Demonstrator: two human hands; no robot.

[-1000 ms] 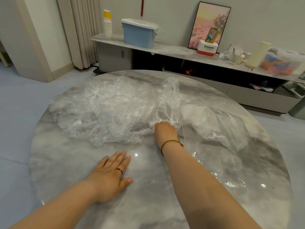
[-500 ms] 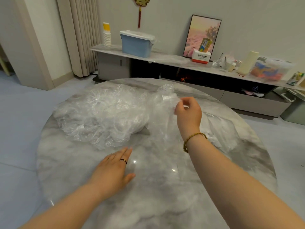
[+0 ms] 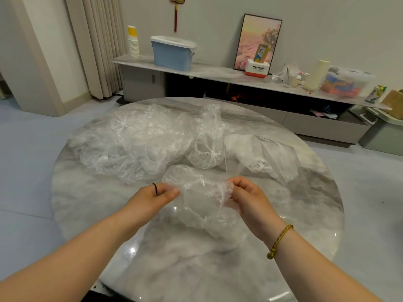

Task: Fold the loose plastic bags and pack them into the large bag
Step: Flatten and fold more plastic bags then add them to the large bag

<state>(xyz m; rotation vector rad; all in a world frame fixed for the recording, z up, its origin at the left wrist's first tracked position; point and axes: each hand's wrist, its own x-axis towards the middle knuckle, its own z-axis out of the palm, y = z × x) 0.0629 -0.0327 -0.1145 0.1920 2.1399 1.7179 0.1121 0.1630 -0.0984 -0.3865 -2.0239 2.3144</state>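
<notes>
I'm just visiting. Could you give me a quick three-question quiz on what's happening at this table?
1. True or false: the left hand and right hand both pinch one clear bag.
2. The pile of loose bags lies: A) on the floor; B) on the table, beyond the hands; C) in a box.
3. Which wrist wears a bracelet?
Key: 1 true; 2 B; 3 the right.

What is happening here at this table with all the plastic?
A person holds one thin clear bag over a round marble table: the left hand pinches its left edge, the right hand its right edge. Behind it lies a pile of crumpled bags, and a larger, flatter bag lies to the right. The held bag is not folded yet.
</notes>
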